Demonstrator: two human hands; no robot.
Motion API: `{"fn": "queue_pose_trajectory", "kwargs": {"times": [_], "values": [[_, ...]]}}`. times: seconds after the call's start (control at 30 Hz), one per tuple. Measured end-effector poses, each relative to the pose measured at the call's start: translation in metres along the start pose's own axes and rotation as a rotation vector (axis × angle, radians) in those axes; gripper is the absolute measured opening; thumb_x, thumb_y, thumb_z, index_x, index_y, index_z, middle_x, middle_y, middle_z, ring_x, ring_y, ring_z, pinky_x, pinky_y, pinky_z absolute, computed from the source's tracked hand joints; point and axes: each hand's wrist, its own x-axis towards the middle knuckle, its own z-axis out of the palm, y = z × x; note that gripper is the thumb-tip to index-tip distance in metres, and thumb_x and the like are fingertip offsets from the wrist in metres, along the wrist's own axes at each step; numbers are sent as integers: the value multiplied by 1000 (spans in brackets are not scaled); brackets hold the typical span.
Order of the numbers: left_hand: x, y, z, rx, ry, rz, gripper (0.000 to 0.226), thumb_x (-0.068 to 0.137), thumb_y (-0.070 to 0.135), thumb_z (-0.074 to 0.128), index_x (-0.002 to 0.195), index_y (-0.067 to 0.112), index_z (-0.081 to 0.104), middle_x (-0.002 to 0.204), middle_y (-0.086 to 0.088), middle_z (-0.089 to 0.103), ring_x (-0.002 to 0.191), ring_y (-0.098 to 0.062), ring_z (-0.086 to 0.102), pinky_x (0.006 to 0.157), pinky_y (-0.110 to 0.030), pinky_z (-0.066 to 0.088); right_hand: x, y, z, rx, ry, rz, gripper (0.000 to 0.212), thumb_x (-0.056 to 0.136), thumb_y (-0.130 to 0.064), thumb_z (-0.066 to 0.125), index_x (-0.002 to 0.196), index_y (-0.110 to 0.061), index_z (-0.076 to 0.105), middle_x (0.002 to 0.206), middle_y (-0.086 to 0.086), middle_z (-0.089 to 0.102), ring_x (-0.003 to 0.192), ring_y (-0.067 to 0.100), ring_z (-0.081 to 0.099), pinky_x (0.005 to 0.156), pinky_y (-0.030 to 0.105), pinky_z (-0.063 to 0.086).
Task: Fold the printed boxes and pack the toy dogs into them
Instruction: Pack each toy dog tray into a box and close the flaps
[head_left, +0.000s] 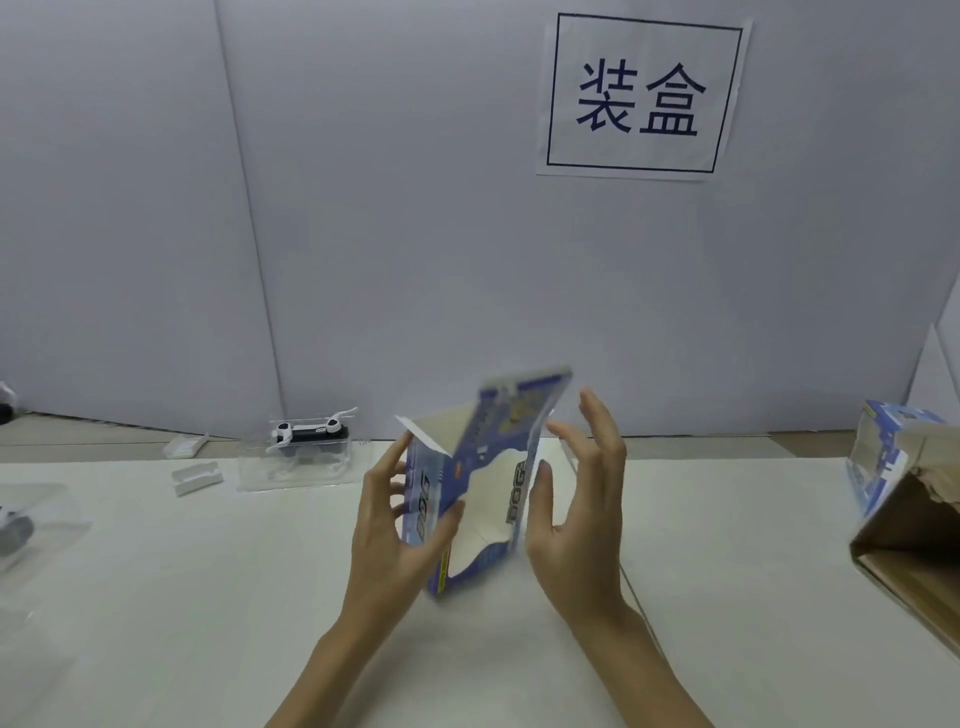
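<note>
We note the blue printed box (483, 483), blurred and part-opened with cut-out window, upright above the white table (727, 545), left hand (387, 525) gripping its side, right hand (576, 499) spread beside it, grey wall (363, 208) behind.

pale grey panel wall (363, 208) behind white table (727, 519); paper sign (641, 96) with two dark characters taped high right.
</note>
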Motion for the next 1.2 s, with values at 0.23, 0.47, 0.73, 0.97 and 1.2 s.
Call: {"fn": "queue_pose_trajectory", "kwargs": {"times": [0.23,0.47,0.73,0.97,1.2], "values": [[6,7,-10,-155,-238,-218,95,78,55,79,148,74,17,116,20,64,117,-6,63,71,-28,63,-5,3,0,513,-238,526,68,99,-35,59,152,-59,24,148,-25,49,138,7,53,82,26,62],[2,13,-8,-98,-318,-182,85,87,42,67,145,77,16,129,38,47,124,9,49,77,-27,62,-8,-1,4,627,-202,588,63,100,-27,59,157,-26,32,140,-5,63,129,18,63,80,31,63],[-2,30,1,-47,-258,-104,90,80,65,71,148,72,13,141,45,44,127,9,53,83,-6,51,-10,3,7,569,-172,570,45,95,-28,64,136,-23,49,126,-14,66,127,13,62,76,25,62],[-8,35,1,-32,-262,-6,79,85,66,70,145,67,19,140,43,45,129,8,52,84,-2,47,-1,-4,3,504,-174,639,74,71,-89,61,118,-33,47,115,-20,68,115,8,68,71,20,60],[3,41,3,-14,-149,262,61,95,50,69,148,52,38,165,12,24,152,-23,30,83,-13,57,3,-12,0,611,-157,616,45,69,-89,64,104,-62,52,109,-18,71,103,20,75,65,27,62]]}}
